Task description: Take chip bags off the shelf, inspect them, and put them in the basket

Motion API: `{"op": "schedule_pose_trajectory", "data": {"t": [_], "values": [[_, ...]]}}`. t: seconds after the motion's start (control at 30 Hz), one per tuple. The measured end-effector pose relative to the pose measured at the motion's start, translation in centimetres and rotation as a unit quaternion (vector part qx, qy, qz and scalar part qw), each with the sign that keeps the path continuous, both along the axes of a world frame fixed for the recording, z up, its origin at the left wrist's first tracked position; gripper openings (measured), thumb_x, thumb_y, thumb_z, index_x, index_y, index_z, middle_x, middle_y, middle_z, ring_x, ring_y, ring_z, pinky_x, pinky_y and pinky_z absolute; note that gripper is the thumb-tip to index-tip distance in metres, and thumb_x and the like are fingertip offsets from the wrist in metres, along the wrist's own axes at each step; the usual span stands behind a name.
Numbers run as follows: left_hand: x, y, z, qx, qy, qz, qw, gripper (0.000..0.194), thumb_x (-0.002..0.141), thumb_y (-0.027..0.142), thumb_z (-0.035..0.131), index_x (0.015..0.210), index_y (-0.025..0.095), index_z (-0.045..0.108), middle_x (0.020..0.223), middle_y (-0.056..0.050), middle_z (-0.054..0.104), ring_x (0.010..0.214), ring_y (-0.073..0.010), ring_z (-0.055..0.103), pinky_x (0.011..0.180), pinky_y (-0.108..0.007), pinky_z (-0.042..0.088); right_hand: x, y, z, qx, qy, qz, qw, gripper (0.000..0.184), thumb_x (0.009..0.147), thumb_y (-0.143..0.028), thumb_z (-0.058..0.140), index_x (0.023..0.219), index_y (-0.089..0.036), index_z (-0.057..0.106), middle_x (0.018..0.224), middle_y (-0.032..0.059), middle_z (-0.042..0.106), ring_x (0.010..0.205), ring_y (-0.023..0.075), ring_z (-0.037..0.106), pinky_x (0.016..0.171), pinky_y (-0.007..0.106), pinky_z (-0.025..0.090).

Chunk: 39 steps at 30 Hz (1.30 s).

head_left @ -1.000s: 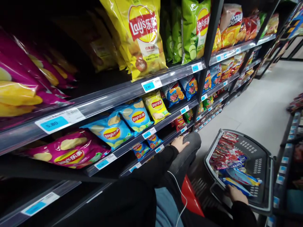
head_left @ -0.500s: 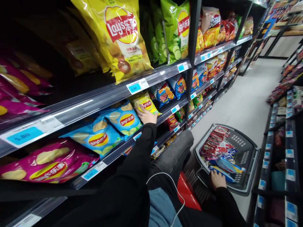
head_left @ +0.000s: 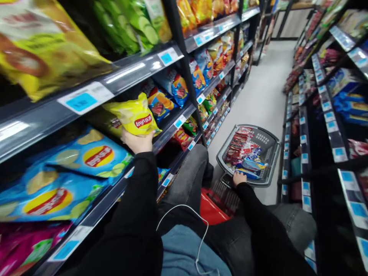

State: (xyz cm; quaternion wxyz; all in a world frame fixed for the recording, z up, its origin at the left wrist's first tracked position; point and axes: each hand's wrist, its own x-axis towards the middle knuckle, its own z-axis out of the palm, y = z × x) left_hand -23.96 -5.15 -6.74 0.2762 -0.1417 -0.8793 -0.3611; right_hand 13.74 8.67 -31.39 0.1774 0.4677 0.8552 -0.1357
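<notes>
My left hand (head_left: 138,141) grips a yellow bag of Lay's potato chips (head_left: 140,118) from below, at the lower shelf's front. Another yellow bag, partly hidden, lies just behind it. Blue Lay's bags (head_left: 99,156) lie to the left of that hand, and blue bags with a snack picture (head_left: 161,104) sit to its right. Down on the floor, my right hand (head_left: 239,178) has its fingers curled over the near rim of a grey shopping basket (head_left: 267,168). Red-and-white packets (head_left: 240,143) and a blue packet (head_left: 249,164) lie inside the basket.
Above my left hand runs a shelf edge (head_left: 115,78) with price tags and larger chip bags. Beside my legs is a red object (head_left: 212,209). More shelving (head_left: 330,115) stands on the right. The pale aisle floor (head_left: 258,88) stretches ahead.
My left hand has taken hold of the yellow chip bag and lifted it a little off the shelf, tilting it. The view has shifted right; my right hand stays on the basket rim.
</notes>
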Motion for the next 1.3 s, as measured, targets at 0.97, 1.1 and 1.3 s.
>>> {"op": "schedule_pose_trajectory", "data": {"t": [0.97, 1.1, 1.3], "values": [[21.3, 8.1, -11.4, -0.071, 0.089, -0.725, 0.680, 0.045, 0.076, 0.041, 0.060, 0.120, 0.032, 0.056, 0.134, -0.004, 0.050, 0.127, -0.0294, 0.035, 0.107, -0.048, 0.022, 6.5, -0.6, 12.7, -0.268, 0.776, -0.383, 0.424, 0.082, 0.051, -0.022, 0.080, 0.124, -0.029, 0.042, 0.110, 0.0033, 0.064, 0.095, 0.0244, 0.064, 0.077, 0.039, 0.056], [20.3, 9.1, -12.3, 0.070, -0.322, -0.706, 0.627, 0.073, 0.077, 0.059, 0.049, 0.139, 0.027, 0.029, 0.143, -0.013, 0.034, 0.123, -0.0321, 0.042, 0.094, -0.048, 0.040, 7.6, -0.4, 12.3, -0.269, 0.764, -0.355, 0.467, 0.088, 0.051, -0.017, 0.078, 0.128, -0.029, 0.038, 0.115, 0.0041, 0.061, 0.092, 0.0237, 0.065, 0.076, 0.039, 0.055], [20.1, 10.0, -13.2, 0.108, -0.636, -0.653, 0.396, 0.088, 0.072, 0.039, 0.067, 0.142, 0.034, 0.014, 0.121, -0.009, 0.057, 0.088, -0.0227, 0.065, 0.072, -0.035, 0.053, 6.5, -0.1, 11.5, -0.249, 0.734, -0.329, 0.540, 0.086, 0.052, -0.026, 0.078, 0.128, -0.027, 0.038, 0.114, 0.0067, 0.061, 0.092, 0.0242, 0.064, 0.076, 0.040, 0.054]]}}
